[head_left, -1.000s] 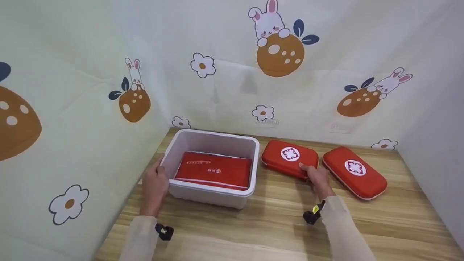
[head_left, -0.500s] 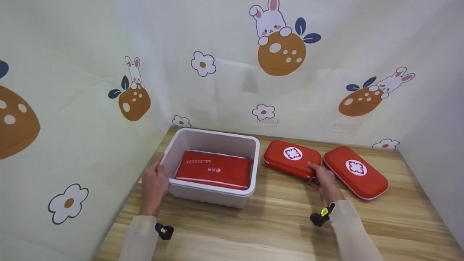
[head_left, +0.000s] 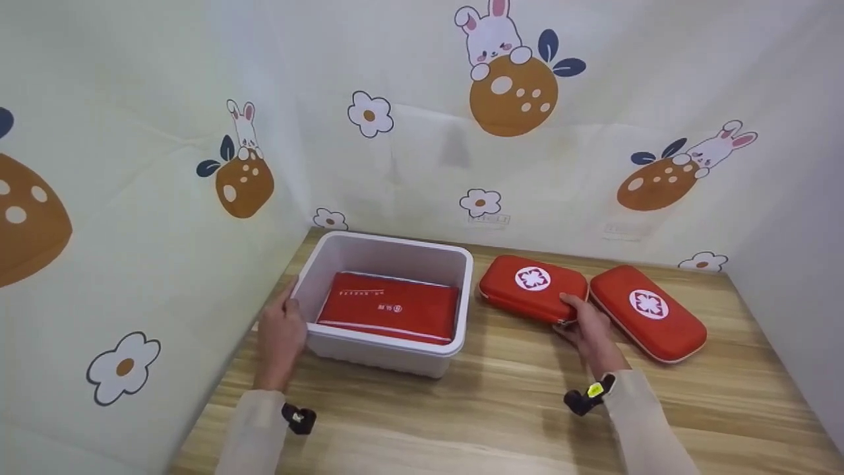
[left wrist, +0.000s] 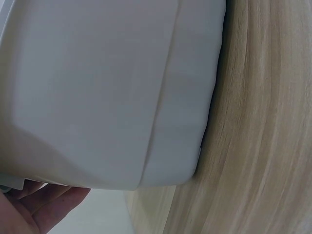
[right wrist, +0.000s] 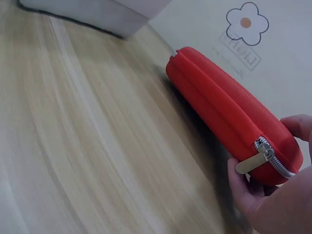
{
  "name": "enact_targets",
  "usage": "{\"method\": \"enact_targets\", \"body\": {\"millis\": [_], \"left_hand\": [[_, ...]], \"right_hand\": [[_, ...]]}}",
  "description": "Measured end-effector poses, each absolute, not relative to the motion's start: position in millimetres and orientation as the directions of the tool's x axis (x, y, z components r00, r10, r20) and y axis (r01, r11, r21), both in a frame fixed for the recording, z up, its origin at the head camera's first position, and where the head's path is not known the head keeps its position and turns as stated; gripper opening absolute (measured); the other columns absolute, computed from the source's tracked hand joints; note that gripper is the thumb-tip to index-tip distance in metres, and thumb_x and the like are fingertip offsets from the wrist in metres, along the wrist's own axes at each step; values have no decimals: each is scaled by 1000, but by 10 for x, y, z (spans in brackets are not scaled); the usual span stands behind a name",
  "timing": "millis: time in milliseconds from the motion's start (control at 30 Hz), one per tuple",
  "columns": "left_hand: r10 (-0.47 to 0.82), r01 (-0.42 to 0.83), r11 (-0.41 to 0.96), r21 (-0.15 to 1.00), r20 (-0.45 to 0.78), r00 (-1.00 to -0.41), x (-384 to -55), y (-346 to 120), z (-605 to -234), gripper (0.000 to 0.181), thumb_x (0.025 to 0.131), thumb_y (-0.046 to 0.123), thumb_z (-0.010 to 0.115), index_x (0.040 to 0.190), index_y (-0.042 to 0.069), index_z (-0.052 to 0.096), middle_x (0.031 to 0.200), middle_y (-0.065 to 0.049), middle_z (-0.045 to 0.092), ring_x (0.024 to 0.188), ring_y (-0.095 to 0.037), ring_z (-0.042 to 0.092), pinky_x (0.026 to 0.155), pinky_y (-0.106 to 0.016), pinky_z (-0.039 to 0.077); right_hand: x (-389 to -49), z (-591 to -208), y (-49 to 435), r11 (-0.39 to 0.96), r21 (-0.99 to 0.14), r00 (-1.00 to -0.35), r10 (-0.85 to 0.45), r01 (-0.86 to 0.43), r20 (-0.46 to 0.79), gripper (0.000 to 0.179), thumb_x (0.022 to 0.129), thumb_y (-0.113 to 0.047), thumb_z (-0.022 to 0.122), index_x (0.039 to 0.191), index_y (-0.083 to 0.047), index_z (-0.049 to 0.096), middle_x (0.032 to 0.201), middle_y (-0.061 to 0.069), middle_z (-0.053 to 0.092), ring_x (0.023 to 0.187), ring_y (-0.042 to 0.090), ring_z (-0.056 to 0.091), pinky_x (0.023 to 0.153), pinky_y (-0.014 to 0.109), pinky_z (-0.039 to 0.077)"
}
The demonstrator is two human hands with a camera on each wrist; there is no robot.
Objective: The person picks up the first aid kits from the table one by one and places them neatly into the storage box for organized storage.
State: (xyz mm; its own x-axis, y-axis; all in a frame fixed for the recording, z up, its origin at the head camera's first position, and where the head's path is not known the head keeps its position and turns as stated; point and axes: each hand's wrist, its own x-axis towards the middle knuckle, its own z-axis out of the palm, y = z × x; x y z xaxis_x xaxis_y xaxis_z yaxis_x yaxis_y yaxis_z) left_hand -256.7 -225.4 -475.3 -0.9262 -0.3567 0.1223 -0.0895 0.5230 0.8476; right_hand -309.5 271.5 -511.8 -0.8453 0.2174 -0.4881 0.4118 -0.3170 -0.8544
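My left hand (head_left: 282, 336) grips the left rim of a light grey plastic bin (head_left: 379, 356); its fingers (left wrist: 56, 209) also show against the bin's end in the left wrist view. Inside the bin lies a flat red pouch (head_left: 369, 307) with white print. My right hand (head_left: 595, 333) holds the near right corner of a red zippered first-aid case (head_left: 504, 277), thumb on top and fingers underneath. In the right wrist view, the silver zipper pull (right wrist: 256, 161) hangs beside a fingertip at the case's end. The case's top bears a white disc with a red emblem.
A second red first-aid case (head_left: 679, 330) of the same kind lies just right of the held one, set at an angle. The wooden tabletop (head_left: 488, 422) ends at a fabric wall (head_left: 409, 171) printed with rabbits and flowers, which also closes off both sides.
My right hand and the case in it have shifted slightly right, and the fingers have moved beneath the case's corner. My left hand stays on the bin's rim.
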Motion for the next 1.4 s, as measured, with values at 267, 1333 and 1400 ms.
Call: {"method": "enact_targets", "body": {"millis": [267,1333,1400], "left_hand": [[-365,-66,544,836,165,-916,-2566,-2260,-4779,48,107,17,30,152,9,43,157,-17,43,145,-37,40,118,-54,33],[-378,-87,526,846,141,-915,-2563,-2247,-4765,48,106,17,31,152,13,44,158,-13,40,147,-33,37,118,-54,33],[-379,-91,523,847,136,-915,-2566,-2246,-4769,48,106,17,31,152,13,43,158,-13,40,148,-33,37,119,-53,33]], "right_hand": [[-3068,-5102,2643,-295,-882,-821,341,369,-457,70,89,-24,71,145,-2,35,119,7,56,79,11,63,71,29,60],[-2883,-4374,2432,-412,-856,-821,334,314,-462,50,89,-31,72,127,-10,50,78,-6,65,67,12,60,60,24,49],[-2862,-4326,2435,-410,-854,-819,335,319,-467,57,89,-33,73,135,-11,47,85,-7,65,73,12,61,63,24,50]]}}
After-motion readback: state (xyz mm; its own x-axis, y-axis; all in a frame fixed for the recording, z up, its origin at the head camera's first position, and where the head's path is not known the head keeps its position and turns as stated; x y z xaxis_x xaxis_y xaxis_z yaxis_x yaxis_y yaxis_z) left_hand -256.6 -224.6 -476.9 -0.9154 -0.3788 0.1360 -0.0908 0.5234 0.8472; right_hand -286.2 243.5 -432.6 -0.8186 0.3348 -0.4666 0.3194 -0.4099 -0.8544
